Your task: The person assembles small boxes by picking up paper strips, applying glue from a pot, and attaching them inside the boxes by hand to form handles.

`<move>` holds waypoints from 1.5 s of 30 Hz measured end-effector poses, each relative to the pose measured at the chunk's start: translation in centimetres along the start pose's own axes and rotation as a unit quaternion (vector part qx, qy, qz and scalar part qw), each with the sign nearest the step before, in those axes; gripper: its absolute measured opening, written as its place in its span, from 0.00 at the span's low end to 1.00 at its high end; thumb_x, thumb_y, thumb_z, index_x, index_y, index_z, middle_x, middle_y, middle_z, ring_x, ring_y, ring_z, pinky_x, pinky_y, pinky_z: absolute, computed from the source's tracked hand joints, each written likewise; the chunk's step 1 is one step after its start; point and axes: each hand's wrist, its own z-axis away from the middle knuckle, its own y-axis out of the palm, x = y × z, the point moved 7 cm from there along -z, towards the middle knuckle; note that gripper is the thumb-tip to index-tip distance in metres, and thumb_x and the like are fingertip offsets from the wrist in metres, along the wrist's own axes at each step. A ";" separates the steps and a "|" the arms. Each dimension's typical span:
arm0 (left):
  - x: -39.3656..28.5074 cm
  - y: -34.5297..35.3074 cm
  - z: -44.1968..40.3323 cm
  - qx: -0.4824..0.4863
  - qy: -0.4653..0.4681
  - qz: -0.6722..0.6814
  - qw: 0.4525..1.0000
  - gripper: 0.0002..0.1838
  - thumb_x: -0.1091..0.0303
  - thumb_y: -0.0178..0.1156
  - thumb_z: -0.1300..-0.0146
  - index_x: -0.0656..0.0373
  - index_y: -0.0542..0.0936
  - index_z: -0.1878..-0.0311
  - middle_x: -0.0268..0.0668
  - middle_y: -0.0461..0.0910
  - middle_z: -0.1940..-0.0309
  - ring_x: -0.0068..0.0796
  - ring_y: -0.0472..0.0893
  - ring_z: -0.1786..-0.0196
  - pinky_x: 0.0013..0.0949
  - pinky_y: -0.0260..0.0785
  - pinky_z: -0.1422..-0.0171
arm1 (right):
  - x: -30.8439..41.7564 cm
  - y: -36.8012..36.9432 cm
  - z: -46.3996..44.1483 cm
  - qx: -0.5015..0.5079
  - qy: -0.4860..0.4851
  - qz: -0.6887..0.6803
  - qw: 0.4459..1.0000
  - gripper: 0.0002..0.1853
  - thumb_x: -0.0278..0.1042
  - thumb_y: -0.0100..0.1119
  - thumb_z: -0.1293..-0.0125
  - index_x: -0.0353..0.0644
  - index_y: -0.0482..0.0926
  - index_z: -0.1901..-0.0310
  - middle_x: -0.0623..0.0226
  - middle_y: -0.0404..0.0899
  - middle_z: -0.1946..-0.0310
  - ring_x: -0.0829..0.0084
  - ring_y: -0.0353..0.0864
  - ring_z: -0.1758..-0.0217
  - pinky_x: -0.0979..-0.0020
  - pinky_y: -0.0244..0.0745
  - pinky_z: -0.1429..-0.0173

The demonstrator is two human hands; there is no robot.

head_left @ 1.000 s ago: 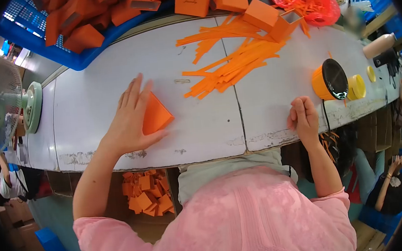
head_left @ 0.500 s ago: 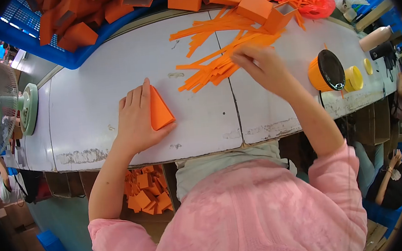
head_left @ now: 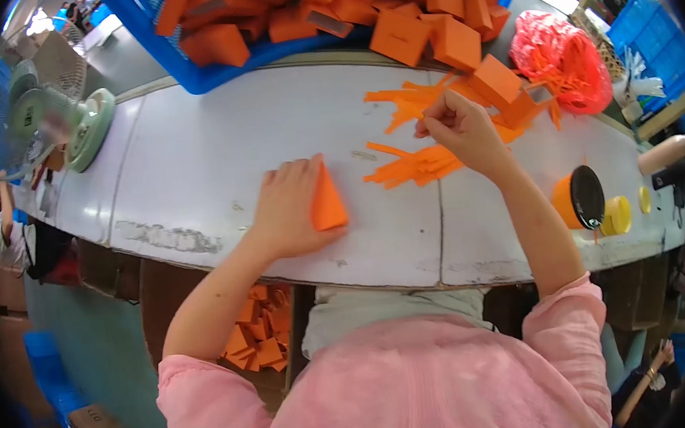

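On the bench (head_left: 214, 144), the left hand's (head_left: 287, 208) fingers grasp an orange box (head_left: 329, 204), at the right hand's (head_left: 462, 128) eight o'clock. The right fingers curl inward over orange strips (head_left: 418, 166); whether they grip one, I cannot tell. A blue basket (head_left: 199, 78) of boxes sits toward twelve o'clock.

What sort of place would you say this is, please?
Most likely a packaging workshop: a blue crate is heaped with orange boxes, and loose orange strips lie on a long table.
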 end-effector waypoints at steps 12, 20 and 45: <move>-9.3 -2.4 4.7 0.092 0.200 0.644 0.733 0.71 0.40 0.81 0.62 0.60 0.52 0.19 0.49 0.42 0.18 0.42 0.47 0.18 0.46 0.49 0.22 | 5.0 4.3 11.7 0.023 0.012 -0.146 0.989 0.05 0.14 0.56 0.32 0.34 0.71 0.62 0.59 0.80 0.62 0.78 0.83 0.70 0.77 0.81 0.69; -11.3 -1.5 4.7 0.084 0.140 0.702 0.693 0.70 0.36 0.79 0.63 0.61 0.55 0.20 0.49 0.43 0.19 0.43 0.53 0.19 0.45 0.54 0.23 | 5.8 5.2 13.9 0.021 -0.073 -0.066 0.995 0.08 0.09 0.56 0.37 0.32 0.72 0.62 0.58 0.80 0.61 0.78 0.83 0.70 0.78 0.82 0.68; -9.6 -2.0 7.4 0.073 0.024 0.753 0.653 0.74 0.47 0.84 0.62 0.57 0.44 0.18 0.44 0.57 0.24 0.33 0.67 0.29 0.37 0.62 0.28 | 1.9 6.1 13.6 0.019 0.118 -0.260 0.958 0.08 0.31 0.57 0.25 0.41 0.73 0.64 0.76 0.73 0.77 0.88 0.63 0.79 0.84 0.55 0.75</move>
